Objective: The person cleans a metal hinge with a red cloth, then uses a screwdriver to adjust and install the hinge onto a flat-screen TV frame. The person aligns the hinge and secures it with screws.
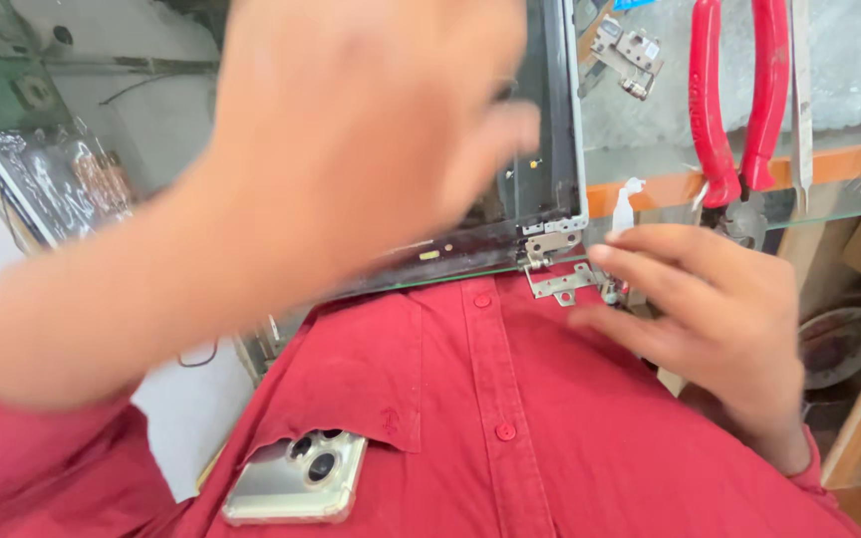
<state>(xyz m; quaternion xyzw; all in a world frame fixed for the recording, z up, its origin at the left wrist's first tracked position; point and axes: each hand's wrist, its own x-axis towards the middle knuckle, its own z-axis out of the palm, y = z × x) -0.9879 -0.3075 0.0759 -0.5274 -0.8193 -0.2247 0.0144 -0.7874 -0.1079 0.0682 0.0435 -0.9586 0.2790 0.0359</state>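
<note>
A dark laptop lid panel (pixel 550 149) lies on a glass counter, and its corner with a metal hinge (pixel 550 244) points toward my chest. A bent hinge bracket (pixel 562 284) sticks out below that corner. My right hand (pixel 710 319) rests just right of the bracket, fingers stretched out and apart, fingertips beside it and holding nothing. My left hand (pixel 351 130) is raised close to the camera over the panel. It is large and blurred, with loosely curled fingers, and whether it holds anything is unclear.
Red-handled pliers (pixel 739 100) and metal tweezers (pixel 802 100) lie on the glass counter (pixel 650 164) at the right, with a loose metal hinge part (pixel 630 50) behind them. A phone (pixel 296 478) sits in my red shirt's pocket. Wooden shelving stands at the lower right.
</note>
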